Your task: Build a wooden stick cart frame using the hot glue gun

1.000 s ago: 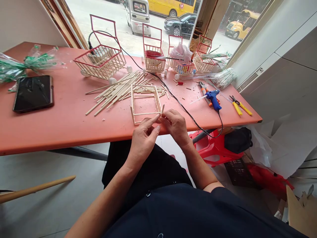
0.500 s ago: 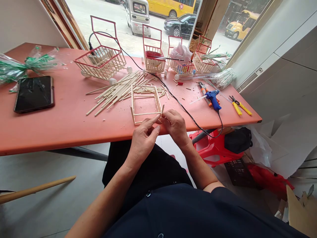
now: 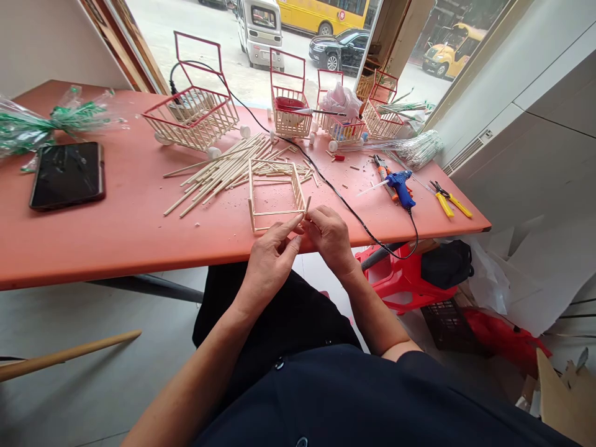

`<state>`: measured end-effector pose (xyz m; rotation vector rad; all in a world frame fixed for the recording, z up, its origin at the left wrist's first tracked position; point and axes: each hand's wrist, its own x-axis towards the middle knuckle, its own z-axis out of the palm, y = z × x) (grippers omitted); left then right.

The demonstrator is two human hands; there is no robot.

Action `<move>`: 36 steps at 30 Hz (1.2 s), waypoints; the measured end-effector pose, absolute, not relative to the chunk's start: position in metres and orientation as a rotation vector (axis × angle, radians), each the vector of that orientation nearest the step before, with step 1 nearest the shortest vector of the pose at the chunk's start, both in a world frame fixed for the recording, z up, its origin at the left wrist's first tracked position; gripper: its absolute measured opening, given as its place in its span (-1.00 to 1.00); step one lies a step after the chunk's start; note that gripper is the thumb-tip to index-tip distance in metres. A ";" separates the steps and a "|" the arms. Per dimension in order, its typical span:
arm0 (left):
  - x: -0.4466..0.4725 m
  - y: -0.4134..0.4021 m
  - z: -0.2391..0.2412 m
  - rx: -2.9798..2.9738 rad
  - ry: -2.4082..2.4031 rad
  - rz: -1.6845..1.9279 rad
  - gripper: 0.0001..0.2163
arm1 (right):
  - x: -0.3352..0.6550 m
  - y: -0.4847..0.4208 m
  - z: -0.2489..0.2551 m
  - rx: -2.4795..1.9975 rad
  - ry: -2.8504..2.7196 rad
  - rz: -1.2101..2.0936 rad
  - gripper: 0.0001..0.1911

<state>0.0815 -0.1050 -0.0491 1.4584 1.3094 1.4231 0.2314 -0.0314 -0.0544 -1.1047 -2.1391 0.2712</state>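
A small open frame of thin wooden sticks [image 3: 275,213] stands at the table's front edge, with a row of short bars along its right side. My right hand [image 3: 331,239] pinches the frame's near right corner, beside a short upright stick. From the left, my left hand [image 3: 272,257] meets the same corner, its forefinger laid along the front stick and its thumb lower down. The fingertips of both hands nearly touch and hide the joint between them.
Behind the frame lies a pile of loose sticks [image 3: 223,174]. Several small stick carts, one large [image 3: 190,121], line the window side. A blue glue gun [image 3: 400,186], yellow-handled pliers [image 3: 449,200] and a black cable [image 3: 344,202] are to the right; a phone [image 3: 67,175] lies left.
The view has shifted very slightly. Both hands stay at the same corner of the frame, with no clear movement.
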 end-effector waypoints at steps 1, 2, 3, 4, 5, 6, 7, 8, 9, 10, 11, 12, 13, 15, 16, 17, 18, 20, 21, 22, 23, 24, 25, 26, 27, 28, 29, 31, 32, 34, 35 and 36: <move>0.081 -0.105 -0.049 1.461 1.307 1.420 -0.55 | 0.231 -0.032 -0.054 -1.109 -2.139 0.272 -0.72; 0.081 -0.105 -0.049 1.462 1.303 1.418 -0.55 | 0.231 -0.032 -0.054 -1.114 -2.139 0.274 -0.72; 0.081 -0.105 -0.049 1.461 1.298 1.417 -0.55 | 0.231 -0.032 -0.054 -1.119 -2.140 0.276 -0.72; 0.081 -0.106 -0.049 1.457 1.294 1.414 -0.55 | 0.231 -0.032 -0.054 -1.124 -2.140 0.278 -0.72; 0.081 -0.106 -0.049 1.454 1.291 1.411 -0.55 | 0.231 -0.032 -0.054 -1.127 -2.142 0.279 -0.72; 0.081 -0.106 -0.050 1.454 1.289 1.406 -0.55 | 0.231 -0.031 -0.055 -1.128 -2.144 0.278 -0.72; 0.080 -0.107 -0.051 1.458 1.291 1.402 -0.55 | 0.231 -0.031 -0.055 -1.127 -2.146 0.275 -0.73; 0.080 -0.107 -0.052 1.467 1.296 1.400 -0.55 | 0.231 -0.031 -0.055 -1.124 -2.148 0.269 -0.73; 0.081 -0.107 -0.054 1.480 1.302 1.399 -0.55 | 0.232 -0.031 -0.055 -1.118 -2.148 0.261 -0.74; 0.081 -0.107 -0.055 1.497 1.309 1.403 -0.55 | 0.232 -0.031 -0.055 -1.110 -2.146 0.254 -0.74; 0.081 -0.107 -0.056 1.514 1.315 1.409 -0.55 | 0.232 -0.031 -0.055 -1.102 -2.144 0.248 -0.75; 0.081 -0.108 -0.057 1.531 1.319 1.417 -0.56 | 0.232 -0.031 -0.056 -1.095 -2.142 0.246 -0.75; 0.082 -0.108 -0.057 1.548 1.322 1.425 -0.56 | 0.232 -0.031 -0.056 -1.089 -2.140 0.246 -0.74; 0.082 -0.108 -0.057 1.583 1.327 1.436 -0.56 | 0.232 -0.031 -0.056 -1.082 -2.138 0.249 -0.74; 0.082 -0.108 -0.057 1.600 1.328 1.439 -0.56 | 0.232 -0.031 -0.056 -1.082 -2.138 0.250 -0.73; 0.083 -0.108 -0.056 1.616 1.327 1.440 -0.57 | 0.232 -0.031 -0.056 -1.083 -2.137 0.249 -0.73; 0.083 -0.108 -0.056 1.630 1.326 1.441 -0.57 | 0.232 -0.031 -0.056 -1.084 -2.138 0.246 -0.73; 0.083 -0.108 -0.056 1.647 1.325 1.440 -0.58 | 0.232 -0.031 -0.055 -1.089 -2.140 0.242 -0.73; 0.083 -0.108 -0.056 1.650 1.327 1.440 -0.58 | 0.232 -0.031 -0.055 -1.092 -2.141 0.242 -0.74; 0.084 -0.109 -0.056 1.650 1.333 1.441 -0.57 | 0.232 -0.031 -0.055 -1.096 -2.142 0.242 -0.74; 0.084 -0.109 -0.057 1.649 1.340 1.444 -0.57 | 0.232 -0.031 -0.055 -1.099 -2.143 0.242 -0.74; 0.084 -0.109 -0.057 1.648 1.348 1.448 -0.57 | 0.232 -0.031 -0.055 -1.102 -2.143 0.240 -0.75; 0.085 -0.109 -0.058 1.649 1.356 1.452 -0.57 | 0.232 -0.031 -0.055 -1.103 -2.142 0.236 -0.75; 0.085 -0.109 -0.059 1.650 1.361 1.456 -0.57 | 0.232 -0.031 -0.055 -1.104 -2.142 0.231 -0.75; 0.086 -0.109 -0.059 1.654 1.363 1.459 -0.57 | 0.232 -0.031 -0.056 -1.105 -2.143 0.225 -0.75; 0.086 -0.109 -0.059 1.658 1.364 1.460 -0.57 | 0.232 -0.031 -0.056 -1.106 -2.147 0.219 -0.75; 0.086 -0.109 -0.060 1.663 1.366 1.459 -0.57 | 0.232 -0.031 -0.056 -1.107 -2.150 0.212 -0.75; 0.087 -0.109 -0.059 1.670 1.374 1.456 -0.57 | 0.232 -0.031 -0.056 -1.108 -2.157 0.200 -0.74; 0.087 -0.109 -0.059 1.673 1.379 1.454 -0.57 | 0.232 -0.032 -0.056 -1.108 -2.158 0.196 -0.74; 0.087 -0.109 -0.059 1.675 1.389 1.449 -0.56 | 0.231 -0.032 -0.055 -1.108 -2.157 0.193 -0.74; 0.087 -0.109 -0.059 1.677 1.392 1.448 -0.56 | 0.231 -0.032 -0.055 -1.108 -2.157 0.192 -0.74; 0.087 -0.109 -0.059 1.679 1.395 1.446 -0.55 | 0.231 -0.032 -0.055 -1.107 -2.158 0.191 -0.74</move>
